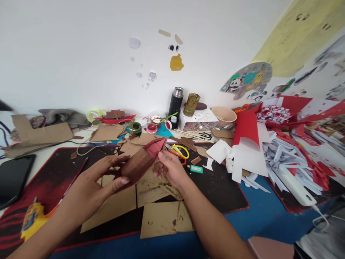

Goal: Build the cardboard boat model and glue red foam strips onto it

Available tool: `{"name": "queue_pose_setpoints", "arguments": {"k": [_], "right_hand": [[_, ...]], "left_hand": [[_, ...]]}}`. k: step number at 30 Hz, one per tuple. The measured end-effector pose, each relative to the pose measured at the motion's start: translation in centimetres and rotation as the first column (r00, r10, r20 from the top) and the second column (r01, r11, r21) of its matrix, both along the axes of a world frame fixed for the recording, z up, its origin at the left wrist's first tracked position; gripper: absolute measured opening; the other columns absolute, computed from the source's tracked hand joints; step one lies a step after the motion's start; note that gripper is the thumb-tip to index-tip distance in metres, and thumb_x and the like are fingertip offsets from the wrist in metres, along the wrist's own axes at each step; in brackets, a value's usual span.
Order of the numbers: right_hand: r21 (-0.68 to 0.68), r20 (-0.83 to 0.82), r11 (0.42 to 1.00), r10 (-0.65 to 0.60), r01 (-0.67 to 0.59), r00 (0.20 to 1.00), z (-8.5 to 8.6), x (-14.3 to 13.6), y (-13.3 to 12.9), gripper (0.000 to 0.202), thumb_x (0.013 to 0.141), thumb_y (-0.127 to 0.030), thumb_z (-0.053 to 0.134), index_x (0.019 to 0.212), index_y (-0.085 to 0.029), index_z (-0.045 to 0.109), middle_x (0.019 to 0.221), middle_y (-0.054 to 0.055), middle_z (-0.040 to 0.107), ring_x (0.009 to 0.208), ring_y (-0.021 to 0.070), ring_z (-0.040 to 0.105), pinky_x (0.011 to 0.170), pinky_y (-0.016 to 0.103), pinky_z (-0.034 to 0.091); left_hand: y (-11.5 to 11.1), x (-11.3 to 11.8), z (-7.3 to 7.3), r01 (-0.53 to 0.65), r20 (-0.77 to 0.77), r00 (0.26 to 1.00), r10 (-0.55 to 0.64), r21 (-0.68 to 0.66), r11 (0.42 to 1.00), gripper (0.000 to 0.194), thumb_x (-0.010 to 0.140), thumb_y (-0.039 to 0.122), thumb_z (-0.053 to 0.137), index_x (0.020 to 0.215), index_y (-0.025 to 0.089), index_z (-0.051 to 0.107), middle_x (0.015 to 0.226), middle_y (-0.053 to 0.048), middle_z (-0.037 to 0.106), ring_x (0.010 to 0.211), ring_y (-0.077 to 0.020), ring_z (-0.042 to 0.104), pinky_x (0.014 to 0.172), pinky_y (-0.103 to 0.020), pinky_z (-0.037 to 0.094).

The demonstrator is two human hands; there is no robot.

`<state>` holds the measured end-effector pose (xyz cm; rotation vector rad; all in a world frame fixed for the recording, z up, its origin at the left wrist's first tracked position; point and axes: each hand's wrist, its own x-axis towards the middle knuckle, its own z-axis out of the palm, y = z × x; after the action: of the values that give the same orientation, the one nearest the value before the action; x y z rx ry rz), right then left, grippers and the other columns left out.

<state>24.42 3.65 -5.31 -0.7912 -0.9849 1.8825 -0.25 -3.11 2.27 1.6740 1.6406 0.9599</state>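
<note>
A small boat-shaped piece (140, 162), brown inside with a dark red pointed end, is held tilted above the mat, its point toward the upper right. My left hand (104, 180) grips its lower left end between thumb and fingers. At the pointed end, my right hand (169, 165) pinches the edge with thumb and fingers. Beneath the hands lie cardboard pieces (167, 220), some stained brown. Scissors with yellow handles (181, 151) rest just beyond my right hand. A thin brush (72, 180) lies left of my left hand.
Paint jars (135, 128), a black flask (176, 102) and a white box (198, 120) stand along the wall. Behind the cardboard is a red boat (115, 117). A yellow glue gun (33, 219) lies front left, a phone (16, 178) far left, paper strips (283, 162) at right.
</note>
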Motion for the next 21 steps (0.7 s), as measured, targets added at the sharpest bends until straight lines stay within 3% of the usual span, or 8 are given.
{"name": "queue_pose_setpoints", "arguments": {"k": [3,7,13,18,21], "right_hand": [[-0.003,0.011,1.0,-0.001,0.001,1.0,0.0,-0.2,-0.1,0.059,0.081,-0.075,0.09,0.087,-0.023,0.066,0.061,-0.002,0.064,0.048,0.016,0.062,0.041,0.024,0.036],[-0.015,0.036,1.0,-0.019,0.019,0.999,-0.1,-0.4,-0.3,0.058,0.078,-0.074,0.093,0.085,-0.022,0.07,0.066,-0.003,0.063,0.045,0.0132,0.056,0.04,0.026,0.042],[0.042,0.112,0.998,0.033,-0.038,0.993,0.2,-0.3,-0.4,0.067,0.079,-0.079,0.089,0.108,-0.019,0.08,0.072,-0.001,0.069,0.046,0.0136,0.058,0.044,0.027,0.047],[0.086,0.162,0.992,0.078,-0.093,0.984,0.4,-0.2,-0.5,0.069,0.08,-0.081,0.088,0.111,-0.021,0.079,0.073,-0.001,0.07,0.049,0.0132,0.058,0.048,0.027,0.049],[0.096,0.153,0.993,0.052,-0.068,0.987,0.5,-0.2,-0.5,0.067,0.084,-0.085,0.081,0.104,-0.021,0.079,0.071,0.0,0.069,0.051,0.0152,0.062,0.047,0.027,0.046]], "left_hand": [[0.5,-0.2,0.4,0.081,0.095,0.993,-0.071,-0.107,0.991,0.068,0.084,0.084,0.071,0.127,0.033,0.084,0.123,-0.011,0.087,0.105,-0.0338,0.084,0.09,-0.046,0.071],[1.9,0.0,-0.2,0.119,0.139,0.986,-0.096,-0.174,0.978,0.078,0.086,0.088,0.065,0.131,0.028,0.083,0.13,-0.015,0.085,0.098,-0.0331,0.083,0.088,-0.049,0.071],[3.6,1.8,0.2,0.208,0.139,0.973,-0.184,-0.19,0.96,0.076,0.086,0.083,0.068,0.137,0.028,0.08,0.131,-0.014,0.084,0.095,-0.032,0.078,0.067,-0.037,0.066],[4.5,3.0,0.6,0.19,0.232,0.962,-0.141,-0.202,0.961,0.063,0.079,0.077,0.079,0.117,0.027,0.088,0.1,-0.009,0.087,0.079,-0.0283,0.074,0.059,-0.032,0.059],[4.8,2.5,0.1,0.161,0.318,0.945,-0.076,-0.25,0.955,0.055,0.079,0.07,0.084,0.111,0.026,0.089,0.097,-0.008,0.086,0.076,-0.0261,0.073,0.057,-0.03,0.056]]}}
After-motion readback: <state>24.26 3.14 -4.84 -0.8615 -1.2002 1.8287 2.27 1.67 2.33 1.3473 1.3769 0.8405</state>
